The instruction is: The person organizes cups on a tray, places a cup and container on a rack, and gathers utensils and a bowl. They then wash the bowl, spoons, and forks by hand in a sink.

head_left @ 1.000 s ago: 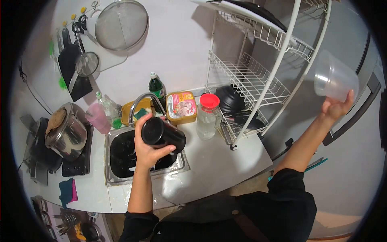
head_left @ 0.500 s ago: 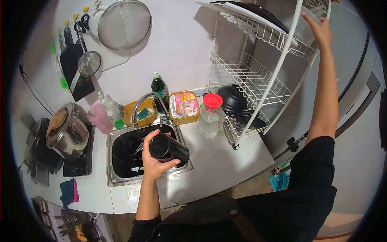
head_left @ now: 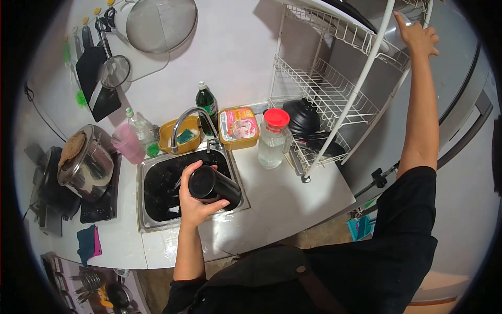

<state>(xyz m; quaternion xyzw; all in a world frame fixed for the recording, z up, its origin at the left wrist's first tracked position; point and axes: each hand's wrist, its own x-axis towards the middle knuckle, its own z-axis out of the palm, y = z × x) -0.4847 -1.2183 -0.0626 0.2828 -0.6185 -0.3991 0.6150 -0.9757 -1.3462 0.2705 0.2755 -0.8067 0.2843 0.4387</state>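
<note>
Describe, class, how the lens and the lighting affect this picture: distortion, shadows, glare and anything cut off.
Head view: fisheye bends the white dish rack and darkens the corners; the rack throws soft shadows on the wall; the wet counter by the sink glints; the right hand sits near the warped top edge; the left hand holds the black cup, sharp.

no legible text, tub lid (head_left: 238, 126) print (too blurred)

The cup (head_left: 214, 187) in the left hand (head_left: 192, 201) looks glossy black plastic; the sink (head_left: 149, 222) at nine o'clock, brushed metal; the rack (head_left: 334, 99) at one o'clock, white-coated wire; the counter (head_left: 282, 196) smooth, wet.
</note>
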